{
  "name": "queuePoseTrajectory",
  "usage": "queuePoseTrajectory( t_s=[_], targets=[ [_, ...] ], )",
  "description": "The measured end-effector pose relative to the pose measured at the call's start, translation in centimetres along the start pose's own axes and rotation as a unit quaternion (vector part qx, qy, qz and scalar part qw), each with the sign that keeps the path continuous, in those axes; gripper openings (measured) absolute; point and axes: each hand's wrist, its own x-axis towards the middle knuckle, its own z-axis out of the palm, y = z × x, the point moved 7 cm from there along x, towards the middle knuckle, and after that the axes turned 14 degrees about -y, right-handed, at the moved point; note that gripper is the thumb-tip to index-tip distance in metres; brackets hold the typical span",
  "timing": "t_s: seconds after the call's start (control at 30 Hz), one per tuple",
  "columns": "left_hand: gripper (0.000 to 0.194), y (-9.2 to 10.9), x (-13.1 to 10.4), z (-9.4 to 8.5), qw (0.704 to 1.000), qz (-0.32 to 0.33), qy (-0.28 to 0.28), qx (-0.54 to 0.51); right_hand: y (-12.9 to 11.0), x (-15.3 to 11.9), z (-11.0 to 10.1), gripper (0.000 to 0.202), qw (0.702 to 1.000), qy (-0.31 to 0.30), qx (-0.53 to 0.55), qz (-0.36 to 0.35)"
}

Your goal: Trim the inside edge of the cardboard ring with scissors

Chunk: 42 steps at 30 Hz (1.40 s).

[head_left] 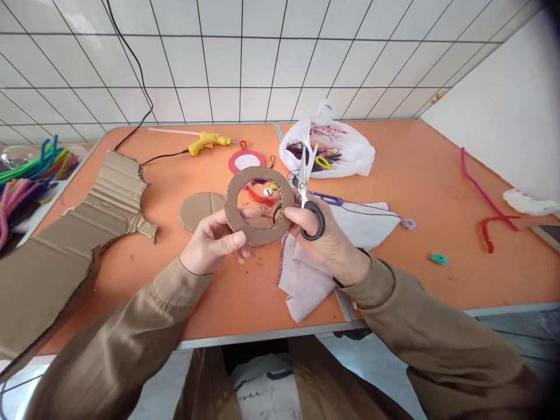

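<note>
You have a cardboard ring [235, 202] between your two hands, raised above the orange bench [406, 198] and tilted so that its flat face shows to you. Your left hand [210, 242] pinches its lower left, thumb on the near face and fingers behind; one fingertip shows through the opening. Your right hand [330, 242] has its thumb pressed on the ring's right edge and also carries the scissors [303, 181], whose black handle loop seems to sit around that thumb. The blades point away from you, slightly parted, just beside the ring and not across it. How your right fingers lie behind is hidden, so I can't tell.

The ring looks cut through; its inner edge is rough on the right, with the corrugation showing. I judge the step in hand to be checking or turning the piece between cuts. Any further trimming calls for a firm left-hand pinch, the right thumb off the cardboard, and the blades kept clear of your left fingertips.

A cardboard disc [196, 211] lies flat behind your left hand, the larger cardboard sheet [65, 251] is at your left, and the yellow glue gun [205, 143] rests near the wall, well apart from the ring.
</note>
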Motion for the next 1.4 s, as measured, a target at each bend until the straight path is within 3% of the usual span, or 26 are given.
queuePoseTrajectory(
  t_s=[0.13,0.4,0.53,0.77,0.93,1.1,1.27,1.4],
  targets=[
    [0.035,0.2,0.0,-0.3,0.999,-0.005,0.017,0.027,0.9,0.0,-0.5,0.02,0.993,0.029,0.112,0.033],
    [0.031,0.1,0.1,-1.0,0.998,-0.013,0.053,0.041,-2.2,-0.4,-2.0,0.031,0.993,0.101,-0.034,-0.041],
    [0.029,0.0,0.1,-1.3,0.996,-0.007,0.07,0.055,-3.4,-0.8,-2.0,0.023,0.986,0.109,-0.085,-0.089],
    [0.036,0.9,-0.2,-1.9,0.987,0.01,0.126,0.1,-3.4,-1.0,-2.5,0.018,0.982,0.102,-0.119,-0.109],
    [0.028,1.7,-0.3,-1.9,0.982,0.034,0.14,0.122,-3.3,-1.0,-2.5,0.016,0.977,0.076,-0.162,-0.112],
    [0.029,1.3,-0.4,-1.9,0.98,0.042,0.164,0.101,-3.4,-1.3,-2.6,0.026,0.973,0.11,-0.17,-0.107],
    [0.018,0.0,-0.3,-1.5,0.993,-0.007,0.107,0.043,-3.0,-0.9,-3.1,0.02,0.973,0.111,-0.162,-0.118],
    [0.015,-1.6,-0.3,-2.0,0.988,-0.095,0.071,-0.097,-3.3,-0.8,-3.9,0.013,0.973,0.104,-0.144,-0.144]
  ],
)
